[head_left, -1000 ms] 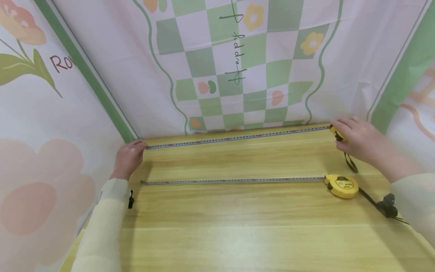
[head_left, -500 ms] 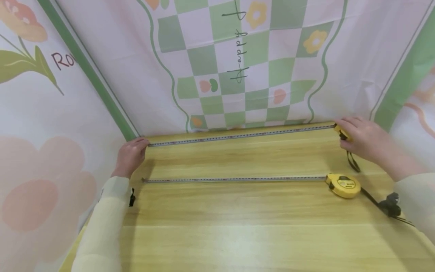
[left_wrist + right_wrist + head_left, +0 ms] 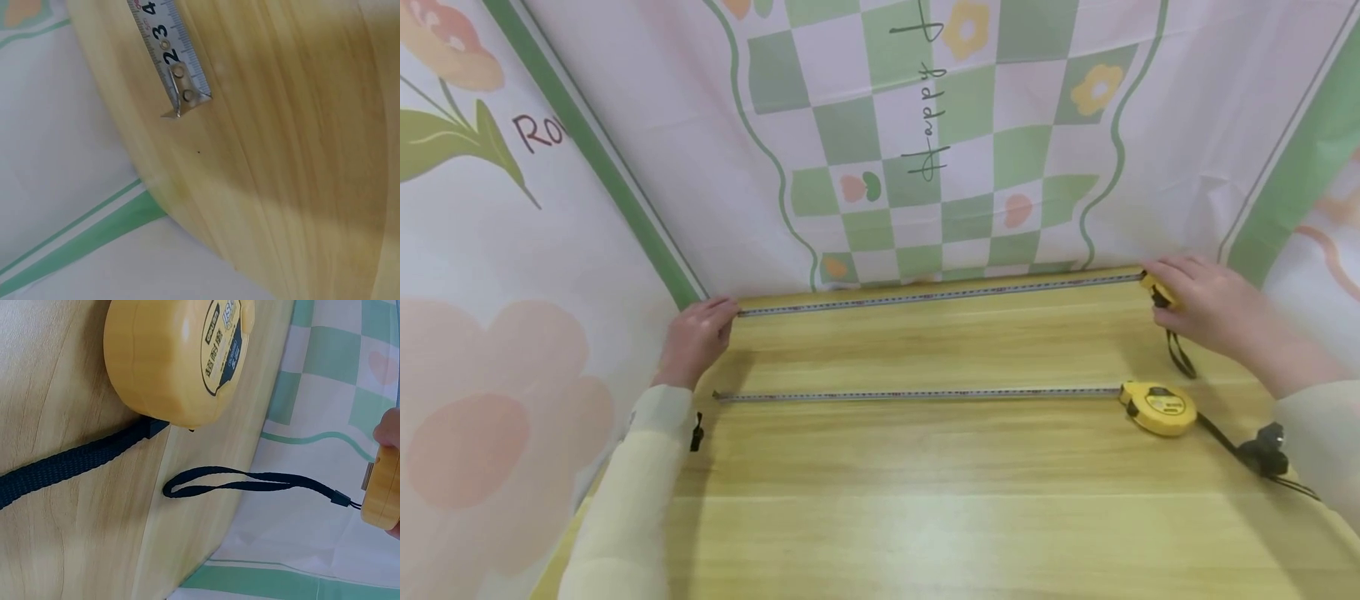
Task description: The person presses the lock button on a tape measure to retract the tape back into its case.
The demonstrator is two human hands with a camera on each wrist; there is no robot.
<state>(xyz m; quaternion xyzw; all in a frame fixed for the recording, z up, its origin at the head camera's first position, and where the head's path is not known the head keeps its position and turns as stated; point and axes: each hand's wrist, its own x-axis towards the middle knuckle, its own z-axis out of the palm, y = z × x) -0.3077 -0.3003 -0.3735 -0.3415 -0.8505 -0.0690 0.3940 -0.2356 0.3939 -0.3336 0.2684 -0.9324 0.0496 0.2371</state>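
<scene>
At the back of the table, my left hand (image 3: 696, 337) pinches the end of a tape measure's blade (image 3: 928, 297). The blade runs taut to the yellow tape measure case (image 3: 1159, 292), which my right hand (image 3: 1202, 308) grips at the far right. A black loop strap (image 3: 231, 481) hangs from this case. Nearer to me, a second yellow tape measure (image 3: 1161, 408) lies with its blade (image 3: 917, 394) drawn out leftward, nearly parallel to the first. In the left wrist view a metal hook (image 3: 187, 100) ends a blade close over the wood; no fingers show there.
The wooden table (image 3: 895, 483) meets a printed cloth wall (image 3: 917, 208) at the back, with more cloth at both sides. A black strap (image 3: 1213, 429) trails from the second tape measure toward a small black device (image 3: 1262, 450) by the right sleeve.
My left hand has shifted a little to the right with the blade's end, and the held blade's markings have slid right toward the case. The second tape measure stays where it lies.
</scene>
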